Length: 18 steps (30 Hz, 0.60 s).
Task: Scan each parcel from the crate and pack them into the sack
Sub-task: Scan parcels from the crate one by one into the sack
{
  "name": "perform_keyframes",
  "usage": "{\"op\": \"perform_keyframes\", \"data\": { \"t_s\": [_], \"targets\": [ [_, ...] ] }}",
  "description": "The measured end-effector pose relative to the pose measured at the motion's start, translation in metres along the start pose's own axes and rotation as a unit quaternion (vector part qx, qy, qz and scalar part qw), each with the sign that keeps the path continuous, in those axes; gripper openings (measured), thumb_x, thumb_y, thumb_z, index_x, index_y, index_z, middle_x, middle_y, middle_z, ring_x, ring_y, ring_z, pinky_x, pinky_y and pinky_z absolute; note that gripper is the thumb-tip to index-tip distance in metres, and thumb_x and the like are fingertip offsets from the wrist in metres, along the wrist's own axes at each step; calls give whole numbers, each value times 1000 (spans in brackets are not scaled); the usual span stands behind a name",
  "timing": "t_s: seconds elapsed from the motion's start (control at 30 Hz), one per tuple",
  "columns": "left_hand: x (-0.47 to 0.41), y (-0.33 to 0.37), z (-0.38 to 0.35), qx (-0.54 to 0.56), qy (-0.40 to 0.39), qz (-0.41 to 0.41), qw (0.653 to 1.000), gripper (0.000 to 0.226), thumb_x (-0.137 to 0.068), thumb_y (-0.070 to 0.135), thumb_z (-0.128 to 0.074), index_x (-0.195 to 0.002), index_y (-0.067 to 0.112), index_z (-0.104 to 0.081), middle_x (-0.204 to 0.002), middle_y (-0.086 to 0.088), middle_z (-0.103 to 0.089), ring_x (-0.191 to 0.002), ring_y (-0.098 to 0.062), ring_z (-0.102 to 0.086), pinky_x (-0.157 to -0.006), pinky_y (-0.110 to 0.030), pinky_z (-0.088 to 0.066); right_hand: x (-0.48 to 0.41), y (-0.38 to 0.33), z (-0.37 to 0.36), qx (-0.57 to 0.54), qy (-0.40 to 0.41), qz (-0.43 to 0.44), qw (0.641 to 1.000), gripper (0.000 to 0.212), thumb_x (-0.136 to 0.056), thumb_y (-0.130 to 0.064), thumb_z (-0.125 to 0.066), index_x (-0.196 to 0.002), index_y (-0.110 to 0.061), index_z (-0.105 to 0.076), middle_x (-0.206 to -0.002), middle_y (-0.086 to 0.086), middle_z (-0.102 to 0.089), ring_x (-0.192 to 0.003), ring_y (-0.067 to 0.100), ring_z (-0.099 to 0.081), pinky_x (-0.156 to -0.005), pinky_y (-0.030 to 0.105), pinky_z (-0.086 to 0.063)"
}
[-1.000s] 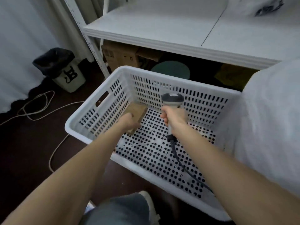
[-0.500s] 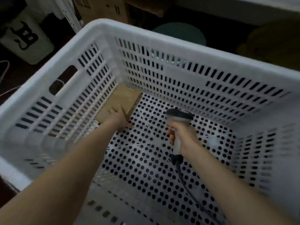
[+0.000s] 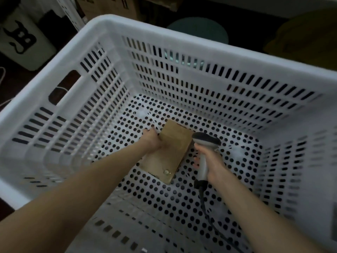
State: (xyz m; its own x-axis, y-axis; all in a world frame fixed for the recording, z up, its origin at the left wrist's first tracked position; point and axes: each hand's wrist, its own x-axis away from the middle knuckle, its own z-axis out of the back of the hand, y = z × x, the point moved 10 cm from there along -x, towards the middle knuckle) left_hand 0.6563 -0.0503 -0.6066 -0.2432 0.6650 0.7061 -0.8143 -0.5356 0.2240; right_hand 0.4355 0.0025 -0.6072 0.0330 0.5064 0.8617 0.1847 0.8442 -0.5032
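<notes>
Both arms reached down into the big white crate [image 3: 184, 32]. The crate had slits in its walls and round holes in its floor.

The left hand [image 3: 152, 141] held a flat brown parcel [image 3: 170, 157]. Its fingers were curled over the far left edge of the parcel. The parcel was inside the crate, near the middle of the floor, and it was tipped a little. I could not tell if its low end touched the floor.

The right hand [image 3: 212, 164] was closed tight around the pale handle of a scanner [image 3: 205, 142]. The dark head of the scanner was just beside the right edge of the parcel. A black cable [image 3: 205, 201] ran from the bottom of the handle back along the right arm.

Outside the crate, at the top left, stood a white bin [image 3: 20, 41] with a black drawing on it. Behind the far wall there was a round green seat [image 3: 198, 30]. Brown cardboard boxes [image 3: 109, 6] stood at the very top. The picture was a bit blurry.
</notes>
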Motion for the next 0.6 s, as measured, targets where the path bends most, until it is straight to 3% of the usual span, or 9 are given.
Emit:
{"op": "perform_keyframes", "data": {
  "t_s": [0.07, 0.13, 0.23, 0.4, 0.5, 0.57, 0.6],
  "targets": [
    [9, 14, -20, -2, -37, -23, 999, 58, -94, 32, -57, -140, 3, -38, -141, -17, -42, -125, -28, -48, -104, -34, -42, 2, 8, 0, -21, -12, -19, 1000, 37, -82, -25, -75, -113, -13, -59, -106, 10, -63, -94, 23, -59, -91, 40, -50],
    [19, 26, -31, 22, -50, -38, 998, 45, -99, 27, -49, -134, -1, -46, -134, -17, -52, -121, -28, -52, -100, -31, -44, 7, 16, -4, -55, -33, -43, 997, 25, -83, -27, -73, -102, -13, -64, -100, 11, -66, -90, 24, -61, -78, 38, -52],
    [33, 18, -35, 150, -75, 21, 986, 52, -99, 34, -48, -139, 2, -40, -135, -18, -50, -122, -32, -52, -98, -40, -47, 20, 15, -4, -94, -42, -38, 994, 17, -87, -30, -69, -89, -13, -66, -90, 9, -68, -80, 24, -63, -62, 34, -49],
    [81, 14, 16, 341, -28, 32, 939, 64, -97, 59, -32, -138, 12, -42, -134, -17, -50, -120, -37, -50, -98, -53, -45, 70, -16, -6, -150, -69, 1, 986, 20, -92, -34, -62, -91, -14, -63, -89, 8, -67, -81, 27, -62, -59, 37, -46],
    [123, 15, 46, 417, -14, 21, 909, 66, -96, 64, -26, -141, 19, -41, -139, -11, -45, -128, -35, -43, -99, -53, -40, 113, -31, -9, -160, -103, 30, 981, 20, -91, -37, -63, -90, -17, -62, -100, 9, -68, -90, 30, -64, -74, 43, -51],
    [156, 19, 63, 460, -13, -11, 888, 60, -96, 63, -25, -131, 21, -48, -131, -10, -49, -120, -33, -48, -99, -51, -42, 141, -38, -6, -171, -123, 47, 977, 21, -91, -40, -63, -88, -19, -60, -118, 11, -66, -109, 35, -61, -97, 50, -47],
    [174, 21, 72, 486, -11, -30, 873, 56, -97, 63, -25, -120, 20, -54, -124, -10, -52, -113, -31, -52, -97, -50, -44, 156, -42, -4, -169, -132, 56, 975, 22, -92, -41, -61, -87, -19, -59, -122, 13, -64, -115, 37, -58, -101, 50, -44]
  ]
}}
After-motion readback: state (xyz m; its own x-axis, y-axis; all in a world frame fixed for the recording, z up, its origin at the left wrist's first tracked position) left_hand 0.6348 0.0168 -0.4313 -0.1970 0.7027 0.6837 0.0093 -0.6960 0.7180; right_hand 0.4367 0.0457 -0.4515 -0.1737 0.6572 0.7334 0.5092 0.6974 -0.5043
